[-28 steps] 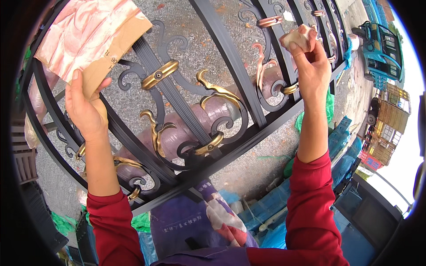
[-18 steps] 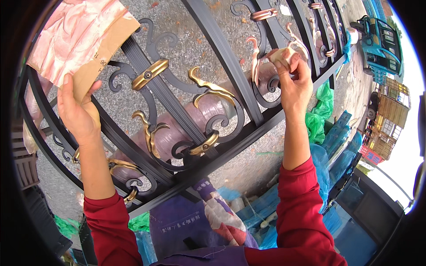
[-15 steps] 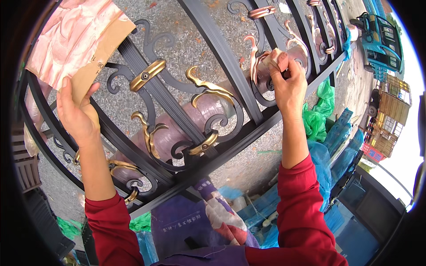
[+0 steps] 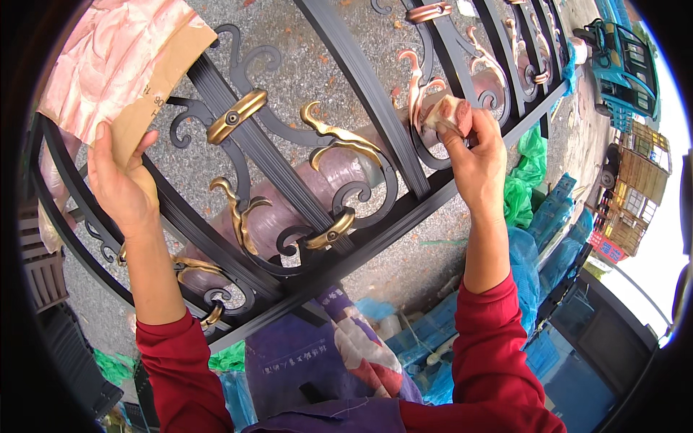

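Note:
My left hand (image 4: 123,184) grips the lower corner of a brown cardboard piece (image 4: 167,81), thumb on top; wrinkled pink, glossy paint or film covers much of it. Between the thumb and fingers of my right hand (image 4: 480,166) is a small sponge-like pad (image 4: 449,114), cream with reddish-brown stains. It sits right by a copper-coloured leaf ornament (image 4: 414,85) on a black metal railing panel (image 4: 390,115); whether they touch I cannot tell. Gold leaf ornaments (image 4: 345,138) and a gold collar (image 4: 237,117) decorate the scrolls nearer the left.
Beneath the railing lies a plastic-wrapped roll (image 4: 289,198) on speckled ground. Green plastic (image 4: 516,191) and blue wrapped bundles (image 4: 426,346) lie to the right. A purple apron (image 4: 289,361) covers my front. A teal vehicle (image 4: 626,68) stands at the far right.
My right hand has shifted slightly right and down with the pad, exposing more of the pad and the copper leaf. The left hand and cardboard have moved a little to the left.

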Motion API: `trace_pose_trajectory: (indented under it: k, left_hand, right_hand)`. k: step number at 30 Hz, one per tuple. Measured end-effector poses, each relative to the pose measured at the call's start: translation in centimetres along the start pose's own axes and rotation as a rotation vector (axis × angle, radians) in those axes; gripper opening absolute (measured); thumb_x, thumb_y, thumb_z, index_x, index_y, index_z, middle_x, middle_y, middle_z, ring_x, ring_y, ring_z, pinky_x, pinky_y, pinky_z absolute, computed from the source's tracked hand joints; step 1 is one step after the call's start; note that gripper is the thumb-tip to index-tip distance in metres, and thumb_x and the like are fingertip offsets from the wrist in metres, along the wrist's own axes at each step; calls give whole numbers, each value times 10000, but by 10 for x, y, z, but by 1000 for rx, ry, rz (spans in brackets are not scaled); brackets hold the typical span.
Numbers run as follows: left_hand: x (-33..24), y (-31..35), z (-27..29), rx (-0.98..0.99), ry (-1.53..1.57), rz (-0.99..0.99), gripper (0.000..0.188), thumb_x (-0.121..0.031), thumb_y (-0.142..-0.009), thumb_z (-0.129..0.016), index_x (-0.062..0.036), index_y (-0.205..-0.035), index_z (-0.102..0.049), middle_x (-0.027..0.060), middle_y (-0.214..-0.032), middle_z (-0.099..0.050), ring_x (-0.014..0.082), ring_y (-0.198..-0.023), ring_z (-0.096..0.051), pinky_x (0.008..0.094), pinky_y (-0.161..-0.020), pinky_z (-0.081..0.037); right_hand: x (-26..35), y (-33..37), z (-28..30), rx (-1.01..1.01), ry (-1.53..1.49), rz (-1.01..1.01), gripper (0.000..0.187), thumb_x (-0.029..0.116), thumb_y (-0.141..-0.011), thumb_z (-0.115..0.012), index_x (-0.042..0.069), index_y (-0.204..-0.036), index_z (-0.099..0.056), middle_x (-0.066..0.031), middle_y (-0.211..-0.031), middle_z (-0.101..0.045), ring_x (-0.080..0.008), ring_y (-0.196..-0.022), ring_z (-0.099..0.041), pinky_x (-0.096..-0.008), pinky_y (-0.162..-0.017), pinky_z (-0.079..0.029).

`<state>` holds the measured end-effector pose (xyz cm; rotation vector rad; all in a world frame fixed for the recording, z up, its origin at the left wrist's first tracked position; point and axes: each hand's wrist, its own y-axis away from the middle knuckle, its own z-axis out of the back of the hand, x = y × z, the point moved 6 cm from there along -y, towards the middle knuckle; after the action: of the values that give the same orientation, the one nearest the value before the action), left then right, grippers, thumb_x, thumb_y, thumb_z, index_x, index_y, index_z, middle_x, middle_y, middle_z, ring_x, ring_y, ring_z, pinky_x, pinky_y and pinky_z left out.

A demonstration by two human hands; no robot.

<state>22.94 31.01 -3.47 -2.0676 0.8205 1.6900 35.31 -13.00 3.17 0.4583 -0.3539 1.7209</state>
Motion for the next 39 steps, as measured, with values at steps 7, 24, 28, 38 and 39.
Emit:
trace_pose_trajectory:
  k: [7,24,28,38,39]
  left_hand:
    - [0,-1,0,-14,-1,-2,298,-170,-994,-626,79,-1147,-568,179,-1100,-662,262,-974,-703,432,-741,-641]
    - [3,-3,-3,-10,-35,2,293,-177,-1005,-613,80,-1143,-585,171,-1110,-661,263,-993,-699,405,-760,-635]
    - [8,-14,22,-21,-50,10,321,-191,-1011,-623,90,-1159,-579,182,-1129,-656,260,-993,-694,396,-777,-631]
    - [8,-16,21,-29,-84,-4,327,-205,-1011,-626,91,-1141,-576,175,-1101,-642,239,-970,-680,385,-770,-628]
    - [8,-16,20,-34,-88,-2,326,-205,-1010,-626,89,-1140,-576,175,-1099,-640,239,-968,-679,384,-768,-628]
  right_hand:
    - [17,-7,-10,35,207,210,243,28,-739,-732,31,-980,-699,-129,-923,-636,-356,-867,-564,-430,-801,-462]
    - [-11,0,-4,-98,-171,-78,228,111,-818,-774,5,-1003,-692,-100,-878,-618,-248,-820,-593,-359,-767,-491]
    - [-1,10,-15,-79,-58,-6,236,68,-772,-728,15,-994,-665,-127,-941,-614,-322,-884,-564,-403,-816,-473]
    - [-77,26,61,-350,-206,-162,289,167,-947,-739,9,-1171,-649,3,-993,-666,-59,-884,-585,-232,-782,-463]
    - [-76,29,57,-366,-413,-231,280,156,-947,-731,10,-1173,-652,-2,-1002,-660,-71,-881,-576,-245,-784,-458]
